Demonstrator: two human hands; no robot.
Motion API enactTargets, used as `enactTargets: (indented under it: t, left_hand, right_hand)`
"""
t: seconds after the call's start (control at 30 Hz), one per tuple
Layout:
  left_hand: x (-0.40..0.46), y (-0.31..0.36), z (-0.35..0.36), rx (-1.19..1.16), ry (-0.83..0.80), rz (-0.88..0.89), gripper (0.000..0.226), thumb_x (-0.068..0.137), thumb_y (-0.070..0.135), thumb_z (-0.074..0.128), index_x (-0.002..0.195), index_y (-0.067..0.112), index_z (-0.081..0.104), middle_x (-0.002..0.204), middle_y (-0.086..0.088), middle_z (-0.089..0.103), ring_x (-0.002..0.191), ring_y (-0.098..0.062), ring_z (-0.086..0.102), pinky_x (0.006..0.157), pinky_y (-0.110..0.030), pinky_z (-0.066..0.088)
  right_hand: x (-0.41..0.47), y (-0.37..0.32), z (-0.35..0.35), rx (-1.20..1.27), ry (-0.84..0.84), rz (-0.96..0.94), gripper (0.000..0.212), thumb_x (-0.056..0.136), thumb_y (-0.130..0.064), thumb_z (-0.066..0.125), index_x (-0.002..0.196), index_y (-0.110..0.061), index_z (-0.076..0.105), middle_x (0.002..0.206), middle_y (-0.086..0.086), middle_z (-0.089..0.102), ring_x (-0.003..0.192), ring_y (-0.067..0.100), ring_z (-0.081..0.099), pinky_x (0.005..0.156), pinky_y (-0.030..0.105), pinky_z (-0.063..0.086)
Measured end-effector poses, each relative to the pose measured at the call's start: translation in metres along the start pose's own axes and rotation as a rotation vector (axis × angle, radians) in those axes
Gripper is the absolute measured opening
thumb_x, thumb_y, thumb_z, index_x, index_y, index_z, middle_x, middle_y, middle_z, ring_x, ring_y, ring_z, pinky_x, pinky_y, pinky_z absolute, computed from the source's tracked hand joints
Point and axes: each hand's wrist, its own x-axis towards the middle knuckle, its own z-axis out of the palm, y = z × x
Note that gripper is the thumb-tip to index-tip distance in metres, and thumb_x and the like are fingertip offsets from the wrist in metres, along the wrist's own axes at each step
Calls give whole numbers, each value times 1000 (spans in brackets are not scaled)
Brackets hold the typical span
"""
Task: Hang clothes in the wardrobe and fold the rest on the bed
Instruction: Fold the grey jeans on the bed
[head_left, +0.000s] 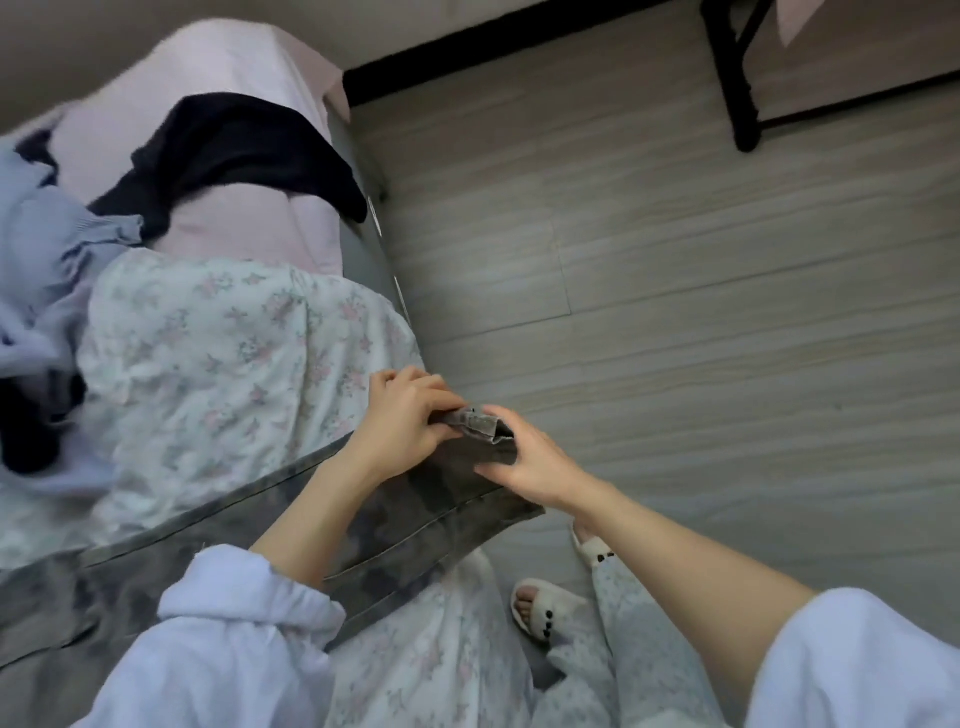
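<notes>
Grey denim is pinched at its end by our left hand (402, 421) and right hand (530, 462), likely aligning the jeans (395, 525) for folding. They trail over the bed (218, 332) edge toward its near corner. No wardrobe shows; the fingertips are hidden.

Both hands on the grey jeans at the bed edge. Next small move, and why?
Probably draw the pinched end of the grey jeans across to fold them: left hand and right hand both grip one end, while the rest lies stretched over the floral bed cover.
</notes>
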Motion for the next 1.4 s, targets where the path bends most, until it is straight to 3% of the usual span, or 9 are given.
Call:
enactTargets:
  t: [0.1, 0.37, 0.53, 0.67, 0.83, 1.03, 1.2, 1.33, 1.4]
  left_hand:
    - [-23, 3, -26, -39, 213, -102, 21, 70, 26, 70, 90, 20, 74, 87, 2, 69, 93, -29, 58, 77, -30, 16]
    - [-118, 16, -86, -449, 501, -533, 39, 82, 29, 60, 120, 18, 57, 106, 5, 57, 97, -14, 56, 94, -45, 43]
    - [-189, 40, -113, -791, 437, -675, 49, 82, 41, 65, 124, 25, 46, 112, 8, 54, 100, -8, 55, 84, -23, 43]
    - [-219, 50, -122, -889, 583, -915, 101, 62, 55, 78, 139, 21, 23, 134, 3, 46, 119, -17, 49, 95, -33, 43]
    - [-268, 15, -128, -1130, 927, -1262, 60, 77, 7, 70, 125, 7, 34, 121, -10, 54, 102, -26, 54, 73, -31, 44]
    - [-328, -18, -106, -1354, 1017, -1160, 43, 77, -12, 56, 115, 8, 52, 105, -13, 63, 90, -22, 58, 72, -27, 46]
    - [-376, -47, -87, -1436, 998, -1139, 39, 78, -14, 50, 109, 9, 57, 83, -5, 63, 70, -17, 57, 63, -27, 45]
    - [-411, -76, -72, -1557, 945, -1036, 42, 79, -19, 45, 109, 8, 58, 87, -7, 66, 72, -16, 62, 64, -24, 49]
    - [-423, -90, -69, -1610, 885, -975, 42, 81, -20, 45, 108, 10, 58, 84, -3, 67, 68, -10, 64, 61, -21, 51]
  right_hand:
    - [-7, -36, -4, -146, 87, -58, 29, 87, -27, 57, 114, -19, 58, 112, 10, 66, 108, 33, 56, 82, 34, 45]
    - [-30, -170, -6, -128, 10, 37, 23, 85, -22, 54, 98, -4, 60, 100, 17, 67, 94, 31, 61, 83, 40, 50]
    - [-45, -262, 27, 227, -238, 155, 25, 89, 6, 42, 66, -4, 44, 35, -1, 46, 29, 7, 44, 35, 16, 39]
    - [-58, -312, 79, 167, -455, 115, 21, 96, -17, 48, 102, 2, 54, 80, 12, 66, 64, 17, 64, 66, 32, 56]
    - [-82, -341, 137, -112, -740, 9, 39, 101, -31, 34, 133, -11, 43, 133, 2, 51, 117, 19, 53, 92, 38, 46]
    - [-73, -328, 170, -312, -722, -257, 33, 95, -8, 44, 127, -12, 49, 127, 1, 58, 117, 17, 53, 88, 30, 45]
    - [-47, -324, 208, -568, -263, -668, 46, 87, -1, 49, 131, -7, 40, 131, 12, 47, 123, 27, 45, 100, 37, 39]
    - [-17, -346, 245, -823, -519, -692, 83, 84, -20, 67, 148, -14, 15, 152, 6, 21, 140, 23, 19, 114, 41, 21]
    - [-5, -356, 272, -782, -653, -576, 78, 82, -18, 70, 145, -11, 25, 142, 6, 39, 131, 20, 36, 109, 29, 31]
